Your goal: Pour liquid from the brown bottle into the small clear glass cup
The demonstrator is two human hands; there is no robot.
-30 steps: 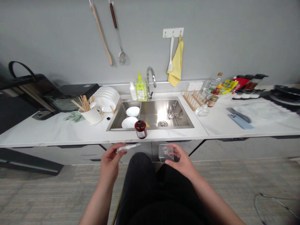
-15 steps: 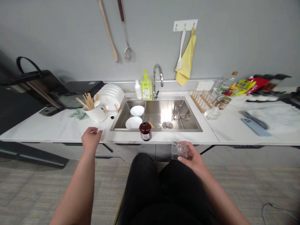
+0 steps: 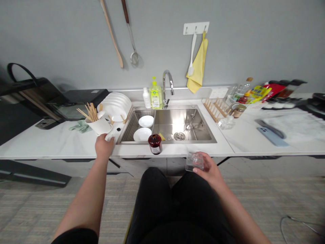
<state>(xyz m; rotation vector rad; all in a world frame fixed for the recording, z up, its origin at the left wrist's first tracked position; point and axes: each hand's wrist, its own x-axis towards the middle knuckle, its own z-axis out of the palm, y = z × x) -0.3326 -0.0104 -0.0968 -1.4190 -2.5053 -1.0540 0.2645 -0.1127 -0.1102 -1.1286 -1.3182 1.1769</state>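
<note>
My right hand point(image 3: 208, 166) grips a clear square container point(image 3: 194, 161) by its side, just in front of the counter's edge. Close to the white pot of chopsticks point(image 3: 99, 125), my left hand point(image 3: 104, 146) is over the counter with its fingers curled. A small whitish thing point(image 3: 109, 136) shows at those fingertips, too blurred to name. A dark amber bottle point(image 3: 154, 145) with a pale label and no cap stands upright on the front rim of the sink, between my two hands and touched by neither.
Behind the bottle is a steel sink point(image 3: 175, 118) with white bowls point(image 3: 142, 134) in its left part. White plates point(image 3: 114, 105) stand in a rack at left. Soap bottle point(image 3: 155, 95) and faucet point(image 3: 166, 88) are behind. A wooden rack point(image 3: 214, 110), jar point(image 3: 238, 110) and phone point(image 3: 272, 136) lie rightward.
My left hand has moved right and slightly forward, toward the chopstick pot and the sink's left side. My right hand keeps the clear container in nearly the same place. The view has shifted slightly.
</note>
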